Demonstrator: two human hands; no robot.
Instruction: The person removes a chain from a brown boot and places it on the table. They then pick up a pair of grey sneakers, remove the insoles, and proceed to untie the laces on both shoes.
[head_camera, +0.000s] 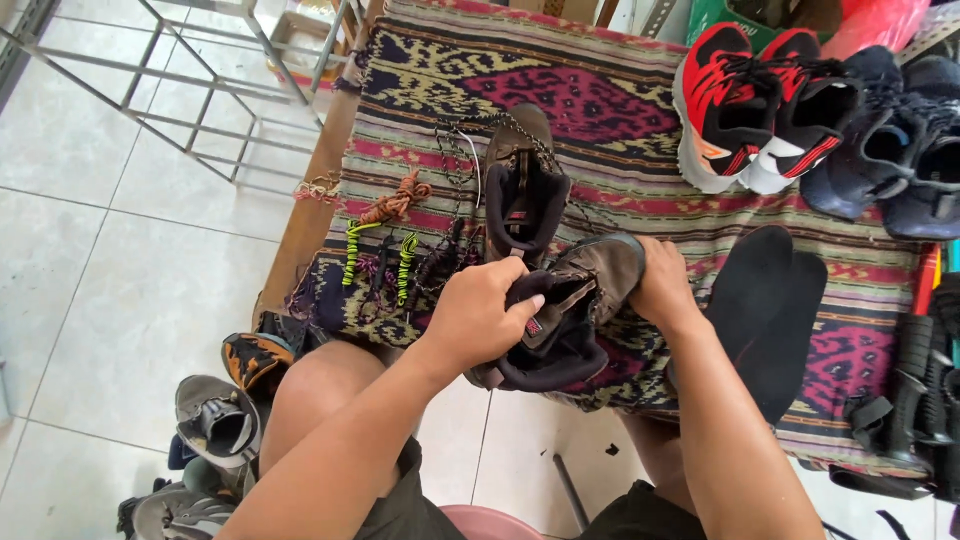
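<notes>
Both hands hold a brown hiking boot (590, 290) with a dark padded collar at the near edge of a cloth-covered table (620, 130). My left hand (485, 315) grips the boot's tongue and collar. My right hand (662, 285) clasps its toe end. A second matching brown boot (522, 180) lies just beyond, opening toward me, with a dark lace trailing around it. Loose laces (395, 250) in orange, neon yellow and dark colours lie left of the boots.
Red-and-black sneakers (745, 105) and dark blue shoes (890, 140) stand at the far right. Two black insoles (765, 310) lie right of my hands. Sandals (215, 420) sit on the tiled floor at lower left. A metal rack (200, 80) stands at the upper left.
</notes>
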